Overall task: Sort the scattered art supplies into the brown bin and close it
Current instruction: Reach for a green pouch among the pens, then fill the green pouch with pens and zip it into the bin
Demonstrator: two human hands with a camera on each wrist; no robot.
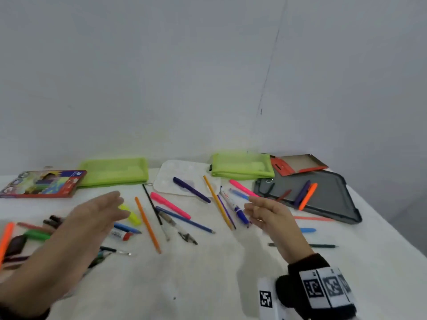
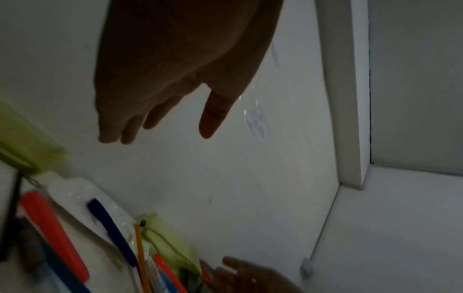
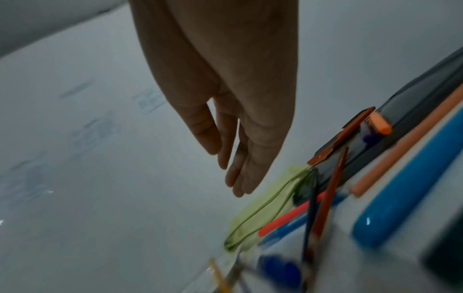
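While both hands hang above the white table (image 1: 208, 273), neither holds anything. The left hand (image 1: 92, 218), at the lower left of the head view, has its fingers straight and spread a little over a yellow highlighter (image 1: 131, 215); the right hand (image 1: 270, 215), right of centre, has its fingers loosely extended with only a slight bend, and a black cuff with printed square markers (image 1: 323, 287) wraps its wrist.

Only the head view takes in the whole scatter: two soft lime-green pouches (image 1: 113, 172) along the back edge, a flat white plastic palette (image 1: 166, 183) with shallow round wells between them, a glossy printed pencil box (image 1: 41, 183) at the far left, a dark grey tray (image 1: 330, 195) with rounded corners at the right, and behind it an open cardboard box (image 1: 300, 165), brown inside with orange edges. A brown bin as such I cannot make out anywhere; that cardboard box is the only brown thing in sight.

From the left wrist camera the hand (image 2: 160, 89) is a dark shape against the wall, fingers down and thumb apart, with the palette (image 2: 72, 190) and a navy pen (image 2: 110, 228) lying on it at the lower left, details blurred. It also catches a white post (image 2: 350, 99) in the upper right, which the head view misses.

The right wrist camera shows its hand (image 3: 238, 119) with fingers straight and close together, and, lower right, a smooth shiny blue marker (image 3: 400, 202) and a matte orange stick (image 3: 406, 142) close up, smeared by blur.
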